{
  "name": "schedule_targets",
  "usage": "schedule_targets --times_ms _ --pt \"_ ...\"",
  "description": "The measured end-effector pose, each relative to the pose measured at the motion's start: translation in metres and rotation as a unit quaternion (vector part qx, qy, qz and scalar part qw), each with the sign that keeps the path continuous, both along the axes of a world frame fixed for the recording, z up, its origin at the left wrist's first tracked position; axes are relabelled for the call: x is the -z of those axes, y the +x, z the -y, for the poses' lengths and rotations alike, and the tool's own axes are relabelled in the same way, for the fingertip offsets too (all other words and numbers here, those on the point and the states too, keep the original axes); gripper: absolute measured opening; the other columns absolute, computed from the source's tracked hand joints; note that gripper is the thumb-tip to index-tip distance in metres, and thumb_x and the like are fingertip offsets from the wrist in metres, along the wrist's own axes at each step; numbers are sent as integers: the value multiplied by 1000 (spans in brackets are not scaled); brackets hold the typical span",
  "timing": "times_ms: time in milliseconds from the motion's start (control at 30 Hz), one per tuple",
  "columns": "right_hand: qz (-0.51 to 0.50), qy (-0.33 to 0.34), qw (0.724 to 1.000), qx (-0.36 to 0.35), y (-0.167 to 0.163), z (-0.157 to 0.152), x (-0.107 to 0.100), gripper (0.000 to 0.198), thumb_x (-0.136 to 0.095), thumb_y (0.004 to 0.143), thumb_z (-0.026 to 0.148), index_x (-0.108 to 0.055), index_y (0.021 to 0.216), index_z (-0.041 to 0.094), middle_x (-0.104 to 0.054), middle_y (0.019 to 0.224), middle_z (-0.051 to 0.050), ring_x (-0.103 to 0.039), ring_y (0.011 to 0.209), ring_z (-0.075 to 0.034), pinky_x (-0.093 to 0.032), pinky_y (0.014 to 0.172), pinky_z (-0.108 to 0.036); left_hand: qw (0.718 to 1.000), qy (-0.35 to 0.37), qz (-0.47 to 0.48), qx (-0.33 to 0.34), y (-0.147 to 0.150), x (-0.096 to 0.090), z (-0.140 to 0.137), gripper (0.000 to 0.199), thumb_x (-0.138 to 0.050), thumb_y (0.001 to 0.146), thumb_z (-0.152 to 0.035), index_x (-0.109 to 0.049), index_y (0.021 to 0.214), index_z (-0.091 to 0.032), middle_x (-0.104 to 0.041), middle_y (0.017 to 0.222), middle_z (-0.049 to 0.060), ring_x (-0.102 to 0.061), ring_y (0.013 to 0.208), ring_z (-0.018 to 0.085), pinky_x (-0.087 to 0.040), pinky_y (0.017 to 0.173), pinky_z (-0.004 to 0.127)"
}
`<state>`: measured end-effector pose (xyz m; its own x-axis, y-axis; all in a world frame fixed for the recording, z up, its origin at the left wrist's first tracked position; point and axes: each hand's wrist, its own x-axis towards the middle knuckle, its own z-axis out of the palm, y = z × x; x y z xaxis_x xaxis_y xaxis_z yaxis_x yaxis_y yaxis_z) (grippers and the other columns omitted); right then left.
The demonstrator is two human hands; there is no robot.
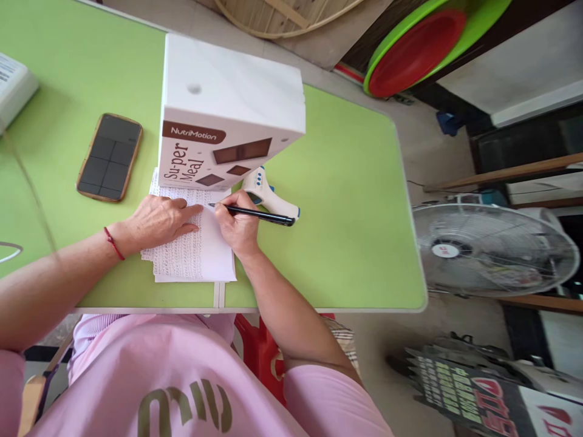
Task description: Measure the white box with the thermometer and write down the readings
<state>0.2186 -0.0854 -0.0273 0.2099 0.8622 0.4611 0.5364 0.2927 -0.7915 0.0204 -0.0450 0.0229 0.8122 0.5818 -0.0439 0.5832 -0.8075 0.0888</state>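
Sheets of paper (217, 255) covered in rows of small handwriting lie at the table's near edge. My right hand (240, 229) grips a black pen (268, 215), its tip at the writing on the top sheet. Flat on the left part of the same sheet rests my left hand (157, 223), fingers extended, the index finger pointing toward the pen tip. Just beyond both hands stands a white NutriMotion box (232, 91), which hides the paper's far end. A white and blue handheld device (273, 200), shaped like an infrared thermometer, lies partly behind my right hand.
On the green folding table (346, 200), a smartphone (109, 158) in a brown case lies left of the box. A white box (13, 88) sits at the far left edge. Beyond the table's right end stands a fan (492, 250). A red stool (259, 349) is below the table edge.
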Motion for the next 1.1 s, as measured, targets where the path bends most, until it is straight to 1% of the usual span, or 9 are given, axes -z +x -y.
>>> schedule_targets --times_ms 233,333,433,767,967,1100 --pt "1 3 1000 -7 0 1 -2 15 -57 83 26 -47 72 26 -50 60 7 -48 55 -11 -45 55 -27 1000 -4 -12 -5 0 -1 0 37 -59 103 -45 -66 133 -24 -76 92 6 -69 67 23 -20 48 31" --pt "-12 26 1000 -13 0 1 -3 15 -58 84 25 -48 73 26 -51 61 8 -48 53 -11 -44 54 -26 1000 -4 -8 -4 1 -1 0 37 -59 103 -45 -66 133 -23 -76 92 7 -69 67 23 -20 48 30" --pt "-23 46 999 0 1 0 -2 15 -58 83 23 -49 72 25 -52 60 8 -49 53 -10 -43 53 -25 1000 -5 -7 -2 1 -1 0 37 -58 103 -45 -66 133 -23 -76 92 7 -68 67 22 -21 48 30" --pt "-9 18 1000 -4 2 0 -2 15 -56 84 24 -47 73 25 -50 61 8 -48 54 -11 -46 55 -26 999 -16 -31 -7 2 -5 0 40 -58 104 -46 -64 137 -24 -76 94 6 -70 71 23 -19 48 31" --pt "13 5 1000 11 1 1 -4 14 -54 84 26 -46 73 26 -51 61 7 -49 56 -12 -46 56 -27 998 -37 -50 -17 4 -9 1 41 -58 105 -46 -63 140 -24 -76 98 7 -72 75 25 -19 49 31" --pt "13 9 1000 5 2 1 -4 15 -55 84 26 -46 72 26 -50 61 7 -48 55 -12 -45 56 -27 998 -31 -47 -18 3 -8 0 40 -59 105 -44 -63 139 -25 -77 98 7 -71 74 25 -19 49 31"
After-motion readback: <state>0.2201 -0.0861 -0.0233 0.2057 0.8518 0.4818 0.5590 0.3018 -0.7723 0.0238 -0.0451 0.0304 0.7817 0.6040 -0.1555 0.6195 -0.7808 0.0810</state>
